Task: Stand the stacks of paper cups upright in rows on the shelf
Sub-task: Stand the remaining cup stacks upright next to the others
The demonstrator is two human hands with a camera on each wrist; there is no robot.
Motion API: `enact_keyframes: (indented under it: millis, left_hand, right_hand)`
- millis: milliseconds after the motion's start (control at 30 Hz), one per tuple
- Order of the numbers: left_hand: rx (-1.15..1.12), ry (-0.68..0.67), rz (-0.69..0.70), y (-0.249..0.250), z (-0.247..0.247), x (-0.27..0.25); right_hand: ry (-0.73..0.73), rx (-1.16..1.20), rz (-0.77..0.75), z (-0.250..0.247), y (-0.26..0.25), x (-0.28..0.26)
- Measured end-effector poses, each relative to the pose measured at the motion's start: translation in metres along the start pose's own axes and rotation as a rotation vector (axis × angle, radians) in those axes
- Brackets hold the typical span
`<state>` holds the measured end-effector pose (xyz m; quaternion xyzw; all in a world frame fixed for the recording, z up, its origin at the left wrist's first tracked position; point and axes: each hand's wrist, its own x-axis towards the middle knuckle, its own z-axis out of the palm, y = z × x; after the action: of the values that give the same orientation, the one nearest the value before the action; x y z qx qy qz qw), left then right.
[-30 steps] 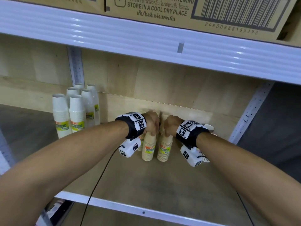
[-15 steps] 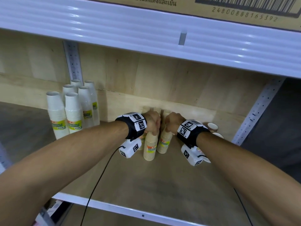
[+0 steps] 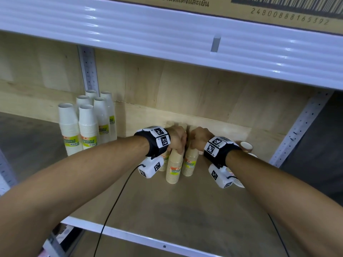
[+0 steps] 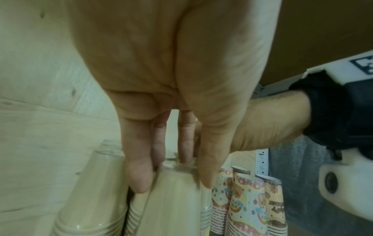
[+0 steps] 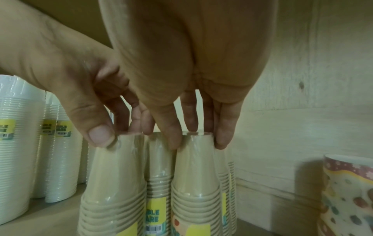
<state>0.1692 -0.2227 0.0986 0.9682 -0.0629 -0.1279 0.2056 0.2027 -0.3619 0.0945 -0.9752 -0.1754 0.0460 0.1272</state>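
Two tan stacks of paper cups sit under our hands at the centre of the head view, on the wooden shelf (image 3: 194, 210). Our left hand (image 3: 176, 139) pinches the top of the nearer tan stack (image 3: 174, 167) with thumb and fingertips curled round its small end. Our right hand (image 3: 198, 138) grips the top of its neighbour (image 3: 190, 163) the same way, as the right wrist view shows plainly. Both stacks stand upright, bases on the shelf, close beside each other, with more tan stacks behind them toward the back panel.

At centre left of the frame a group of white cup stacks (image 3: 87, 127) already stands in rows. At the right edge of the shelf, patterned cup stacks (image 4: 248, 202) wait beside our right wrist.

We judge that the step in hand is seating and squaring these two stacks into the tan rows. Next we would let go only once both stand steady, lifting the fingers straight up so the wrapped tops do not drag and tip. Then the patterned stacks need lining up.
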Motion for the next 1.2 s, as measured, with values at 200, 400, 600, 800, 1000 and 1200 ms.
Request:
enact_keyframes:
  millis: [200, 400, 600, 800, 1000, 1200]
  left_hand:
    - [-0.019, 0.079, 0.006, -0.002, -0.029, -0.015]
    - [-0.031, 0.216, -0.051, -0.02, -0.088, -0.046]
    - [0.04, 0.396, -0.147, -0.063, -0.15, -0.098]
    - [0.104, 0.486, -0.29, -0.118, -0.181, -0.151]
    - [0.07, 0.486, -0.402, -0.167, -0.179, -0.186]
    - [0.018, 0.454, -0.445, -0.192, -0.165, -0.195]
  right_hand:
    - [0.085, -0.012, 0.01, -0.016, -0.013, 0.002]
    - [0.15, -0.004, -0.134, -0.037, -0.053, 0.006]
    - [0.195, 0.032, -0.275, -0.04, -0.123, 0.012]
    - [0.19, 0.097, -0.417, -0.034, -0.198, 0.011]
    - [0.167, 0.159, -0.512, -0.021, -0.253, 0.008]
    - [0.138, 0.19, -0.551, -0.007, -0.284, 0.006]
